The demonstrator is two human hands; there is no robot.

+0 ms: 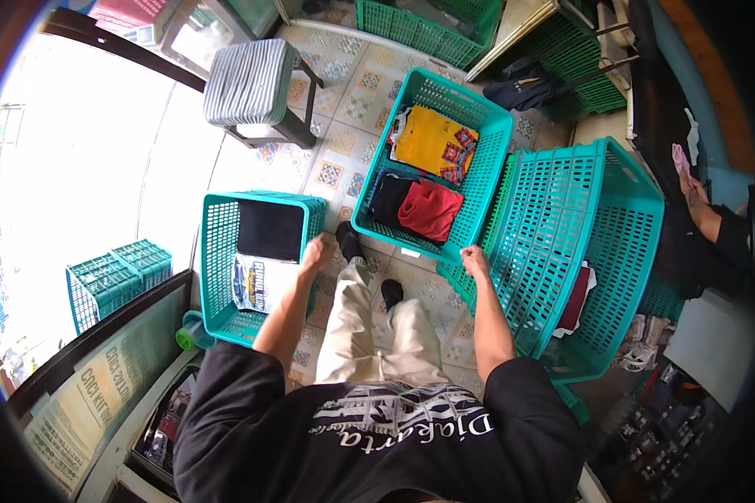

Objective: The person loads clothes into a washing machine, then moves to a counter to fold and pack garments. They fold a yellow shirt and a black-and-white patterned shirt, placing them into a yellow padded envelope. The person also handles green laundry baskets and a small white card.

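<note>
Probably the middle basket (pixel 481 180) is where trouble could start: a pull on its near right corner alone might swing it round, knock it against the tilted basket (pixel 537 226) close on its right, or drag it into the dark shoe (pixel 350 243) just beside its near left corner. A sharp tilt could slide the red garment (pixel 430 210) and yellow shirt (pixel 428 138) out of their piles. Both forearms reach forward, elbows bent, well apart. The right hand (pixel 475 261) is at that near corner, fingers curled in by the rim; whether they grip it I cannot tell. The left hand (pixel 315 253) is loosely closed by the right side of the left basket (pixel 217 260), which holds folded clothes on the tiled floor (pixel 331 173); its hold, if any, is hidden.
</note>
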